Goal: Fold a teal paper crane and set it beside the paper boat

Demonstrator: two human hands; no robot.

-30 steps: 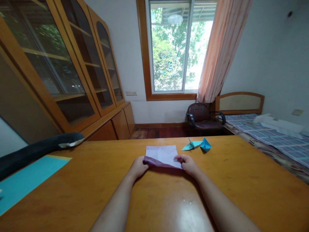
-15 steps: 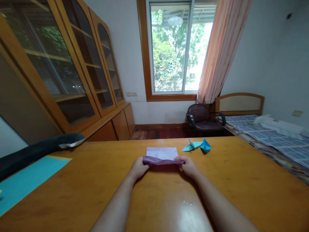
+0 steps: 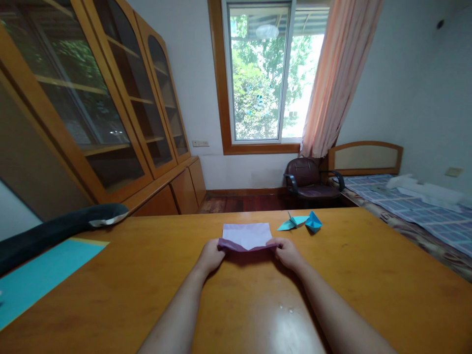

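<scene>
Purple paper (image 3: pixel 246 236) lies on the wooden table (image 3: pixel 368 275), a little way in from the table's far edge and right in front of the person. The left hand (image 3: pixel 211 254) pinches the near left corner of the paper, and the right hand (image 3: pixel 286 251) pinches the near right corner. Both hands are closed on the paper, thumbs and fingers tight together. The near edge is lifted and rolled over, so the dark purple side shows there and the pale side shows behind it. I think the two hands hold both corners at once so the edge stays straight and even.

Just to the right of the paper, close to the far edge of the table, sit two small blue folded shapes (image 3: pixel 303 221), side by side and touching. A big blue sheet (image 3: pixel 40 275) lies flat far to the left of the paper, near the table's left edge.

Behind the table, to the left, stands a tall wooden cabinet (image 3: pixel 110 108) with glass doors. Its shelves look bare through the glass, though reflections hide some of them.
</scene>
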